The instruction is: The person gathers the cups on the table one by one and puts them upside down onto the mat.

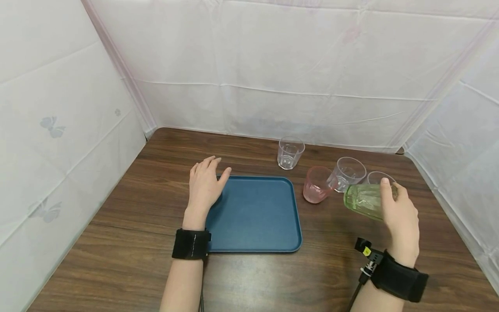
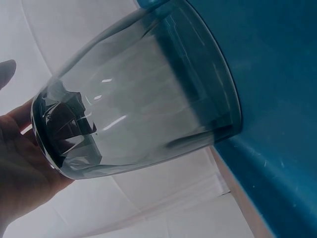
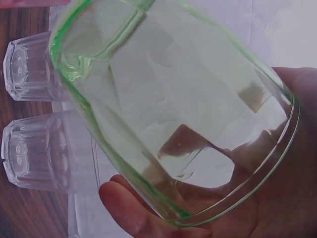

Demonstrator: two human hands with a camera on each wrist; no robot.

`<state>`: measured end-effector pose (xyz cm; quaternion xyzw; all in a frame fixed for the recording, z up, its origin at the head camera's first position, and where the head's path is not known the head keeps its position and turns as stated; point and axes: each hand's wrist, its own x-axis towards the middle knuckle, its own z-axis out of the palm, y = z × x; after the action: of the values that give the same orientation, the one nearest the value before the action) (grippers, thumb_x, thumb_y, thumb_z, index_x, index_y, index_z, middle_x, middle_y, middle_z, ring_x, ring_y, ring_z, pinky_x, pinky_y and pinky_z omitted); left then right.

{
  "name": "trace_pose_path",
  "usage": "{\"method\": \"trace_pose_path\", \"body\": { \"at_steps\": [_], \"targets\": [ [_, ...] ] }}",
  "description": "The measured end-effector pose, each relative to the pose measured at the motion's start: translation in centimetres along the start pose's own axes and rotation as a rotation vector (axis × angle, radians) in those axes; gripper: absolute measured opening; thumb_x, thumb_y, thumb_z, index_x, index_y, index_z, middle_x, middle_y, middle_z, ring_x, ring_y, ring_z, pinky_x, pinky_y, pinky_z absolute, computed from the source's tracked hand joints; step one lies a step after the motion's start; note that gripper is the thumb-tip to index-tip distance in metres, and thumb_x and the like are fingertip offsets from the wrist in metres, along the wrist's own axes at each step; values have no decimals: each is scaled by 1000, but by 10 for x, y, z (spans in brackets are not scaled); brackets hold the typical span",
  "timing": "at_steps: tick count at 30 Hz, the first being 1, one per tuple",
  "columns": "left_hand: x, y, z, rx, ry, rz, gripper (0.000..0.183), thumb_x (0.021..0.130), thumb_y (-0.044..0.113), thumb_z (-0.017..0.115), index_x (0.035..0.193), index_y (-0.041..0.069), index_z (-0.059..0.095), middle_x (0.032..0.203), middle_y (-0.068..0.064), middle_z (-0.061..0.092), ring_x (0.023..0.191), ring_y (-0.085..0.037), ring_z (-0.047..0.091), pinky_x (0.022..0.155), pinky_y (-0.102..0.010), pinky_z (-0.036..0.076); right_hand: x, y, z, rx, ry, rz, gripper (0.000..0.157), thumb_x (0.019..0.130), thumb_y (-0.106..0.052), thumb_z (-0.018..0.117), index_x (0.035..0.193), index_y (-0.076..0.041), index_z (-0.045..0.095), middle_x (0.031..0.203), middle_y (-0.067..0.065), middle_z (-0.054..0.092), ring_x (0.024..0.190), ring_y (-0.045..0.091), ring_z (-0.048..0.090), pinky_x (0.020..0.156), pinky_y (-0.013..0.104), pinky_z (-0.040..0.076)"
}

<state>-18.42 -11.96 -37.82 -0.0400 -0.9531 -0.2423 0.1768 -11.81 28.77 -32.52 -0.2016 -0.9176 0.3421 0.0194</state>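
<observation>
Right hand (image 1: 401, 214) holds tilted green glass (image 1: 363, 200); left hand (image 1: 204, 184) possibly touches tumbler (image 2: 141, 106).

On the tray (image 1: 257, 216), an upturned glass (image 2: 138, 104) is standing beside my left hand (image 1: 203, 186). Rightward, a cup (image 1: 314, 191) is sitting between tray and the tumbler (image 1: 363, 201) I'm holding in my right hand (image 1: 403, 219); three glasses (image 1: 287, 157) are standing farther back.

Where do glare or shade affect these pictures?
Head: pale sheen on the tabletop in front of the blue tray; left wrist: white glints on the glass, with the left hand dark; right wrist: the white backdrop looks washed out beyond the green glass.
</observation>
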Motion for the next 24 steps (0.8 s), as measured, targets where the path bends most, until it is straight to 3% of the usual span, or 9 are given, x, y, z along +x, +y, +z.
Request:
{"method": "trace_pose_path", "body": {
  "at_steps": [24],
  "targets": [
    [0,7,1,-43,12,71,54,92,45,46,129,6,51,135,-14,45,124,-31,39,104,-50,24,-2,-20,12,32,51,-112,74,94,-57,15,147,-6,14,141,32,24,117,55,30,91,67,26]
  ]
}}
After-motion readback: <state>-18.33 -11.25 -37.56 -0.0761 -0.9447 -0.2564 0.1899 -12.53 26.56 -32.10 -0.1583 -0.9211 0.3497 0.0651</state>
